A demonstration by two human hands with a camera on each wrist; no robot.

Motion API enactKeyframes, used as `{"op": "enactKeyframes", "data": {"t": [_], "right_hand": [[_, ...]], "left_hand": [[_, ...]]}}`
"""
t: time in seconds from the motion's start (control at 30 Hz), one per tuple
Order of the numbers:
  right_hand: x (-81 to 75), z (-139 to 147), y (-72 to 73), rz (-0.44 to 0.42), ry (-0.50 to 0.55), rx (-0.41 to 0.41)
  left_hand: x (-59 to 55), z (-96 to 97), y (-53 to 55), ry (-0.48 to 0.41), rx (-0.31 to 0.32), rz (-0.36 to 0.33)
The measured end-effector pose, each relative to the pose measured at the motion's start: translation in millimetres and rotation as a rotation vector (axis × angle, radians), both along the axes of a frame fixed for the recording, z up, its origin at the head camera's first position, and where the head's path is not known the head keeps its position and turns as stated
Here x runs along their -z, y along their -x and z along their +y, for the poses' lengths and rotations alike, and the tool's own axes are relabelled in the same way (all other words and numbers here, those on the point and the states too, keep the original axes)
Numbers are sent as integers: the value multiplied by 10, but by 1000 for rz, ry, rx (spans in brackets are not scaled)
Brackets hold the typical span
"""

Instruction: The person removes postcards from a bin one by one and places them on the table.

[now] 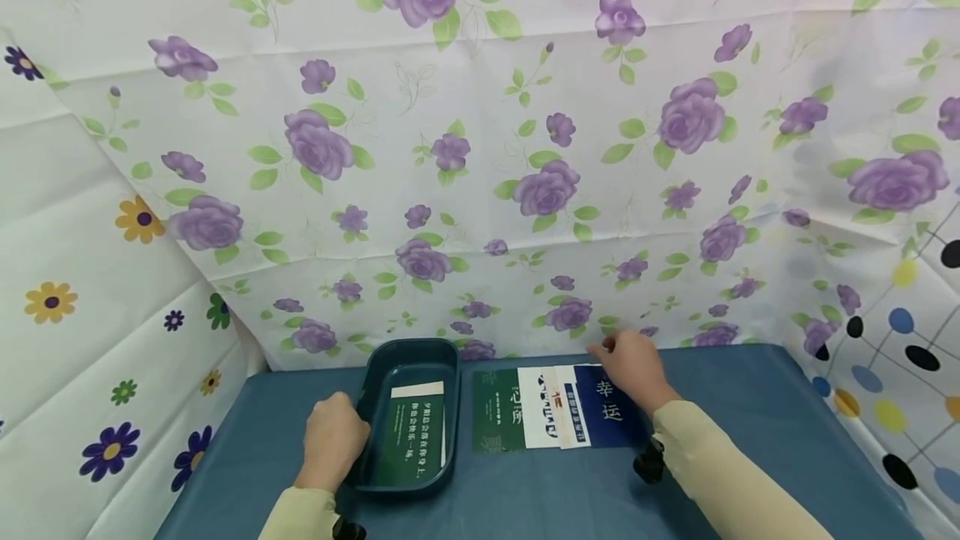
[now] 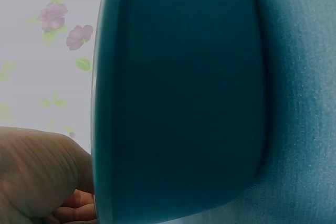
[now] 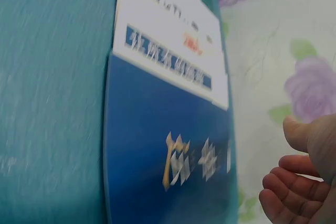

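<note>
My left hand [image 1: 330, 440] grips the left rim of a dark teal plastic tray [image 1: 408, 490], its fingers curled at the edge in the left wrist view. Inside the tray lies a green card [image 1: 411, 448] with pale writing, over a whitish one. To the right, overlapping cards form a row: a green card [image 1: 497, 415], white cards [image 1: 536, 432] with print, and a navy blue card [image 1: 606, 427] with large characters. Above the navy card's far edge hovers my right hand [image 1: 636, 367]. Its fingers are loosely bent and hold nothing in the right wrist view.
A blue cloth [image 1: 540, 498] covers the table. Behind it rises a white curtain [image 1: 480, 290] with purple roses, close to the row of cards. Patterned sheets stand at the left [image 1: 82, 357] and right sides.
</note>
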State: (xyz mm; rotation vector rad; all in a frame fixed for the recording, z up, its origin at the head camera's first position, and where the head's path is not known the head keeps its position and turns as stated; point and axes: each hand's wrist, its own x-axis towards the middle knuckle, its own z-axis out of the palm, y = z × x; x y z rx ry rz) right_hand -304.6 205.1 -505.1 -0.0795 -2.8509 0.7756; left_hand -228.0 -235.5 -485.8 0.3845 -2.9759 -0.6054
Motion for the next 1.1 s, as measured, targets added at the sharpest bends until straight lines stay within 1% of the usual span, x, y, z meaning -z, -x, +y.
{"op": "enactKeyframes", "data": {"t": [0.17, 0.37, 0.6, 0.77, 0.83, 0.93, 1.1], "right_hand": [[-120, -182, -20, -17, 52, -30], [-249, -388, -63, 34, 32, -42], [-405, -682, -96, 71, 55, -108], [-458, -893, -93, 110, 42, -149], [-477, -971, -100, 108, 51, -165], [-512, -1082, -125, 77, 81, -195], [-568, -1263, -163, 36, 96, -243]], "left_hand": [[-3, 1, 3, 2, 5, 6], [-24, 4, 21, -8, 21, -13], [-28, -25, 3, 5, 12, -21], [-17, -28, -14, -2, 5, -9], [-14, -26, -13, -1, 5, -5], [-12, -19, -6, 1, 7, -4], [5, -8, 4, 3, 4, -3]]}}
